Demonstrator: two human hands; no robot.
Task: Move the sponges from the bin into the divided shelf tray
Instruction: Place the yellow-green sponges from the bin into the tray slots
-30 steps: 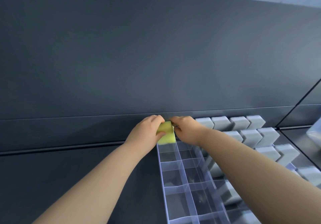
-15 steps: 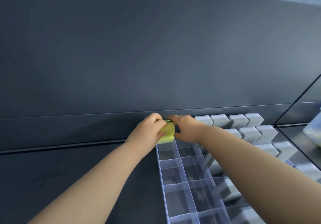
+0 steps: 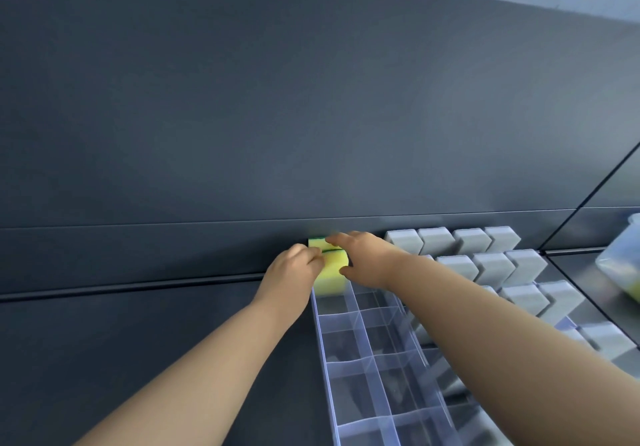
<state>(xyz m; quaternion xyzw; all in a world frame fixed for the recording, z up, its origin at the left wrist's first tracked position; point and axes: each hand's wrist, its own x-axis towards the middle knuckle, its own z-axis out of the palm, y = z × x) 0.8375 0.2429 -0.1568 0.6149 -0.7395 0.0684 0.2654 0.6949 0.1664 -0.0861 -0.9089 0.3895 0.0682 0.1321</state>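
Where one showed before, a far sponge (image 3: 317, 243) and a near sponge (image 3: 334, 272) now stand in the tray's (image 3: 320, 341) far-left compartment. The left hand (image 3: 291, 272) pinches the near sponge; the right hand (image 3: 367, 260) lies spread over both.

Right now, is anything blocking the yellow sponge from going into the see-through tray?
Nothing visible blocks it. The yellow sponge, gripped by the left hand and touched by the right hand, is at the far-left compartment of the clear divided tray. A second yellow sponge stands behind it.
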